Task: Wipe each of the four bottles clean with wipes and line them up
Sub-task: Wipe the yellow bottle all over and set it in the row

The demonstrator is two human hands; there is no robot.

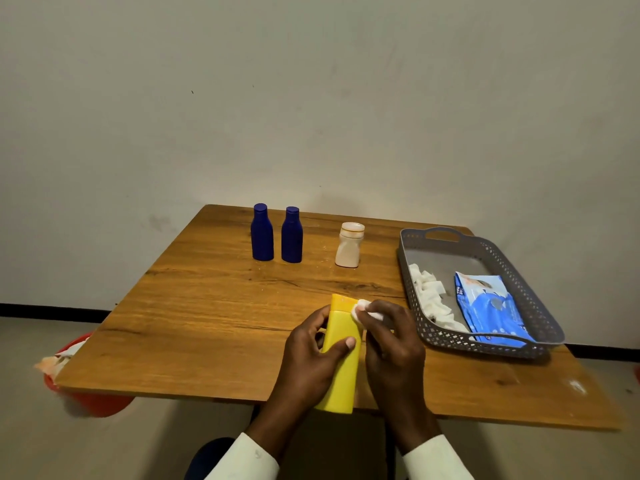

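Observation:
My left hand [310, 358] grips a yellow bottle [341, 375] over the table's near edge, cap end pointing away from me. My right hand [391, 344] pinches a white wipe [362, 308] against the bottle's upper right side near the cap. Two dark blue bottles [262, 233] [292, 236] stand upright side by side at the back of the table. A white bottle [349, 245] with a cream cap stands to their right, apart from them.
A grey perforated tray [485, 341] on the right of the wooden table [207, 306] holds crumpled white wipes [431, 297] and a blue wipes pack [491, 308]. A red bin [90, 400] with used wipes sits on the floor at the left, below the table edge.

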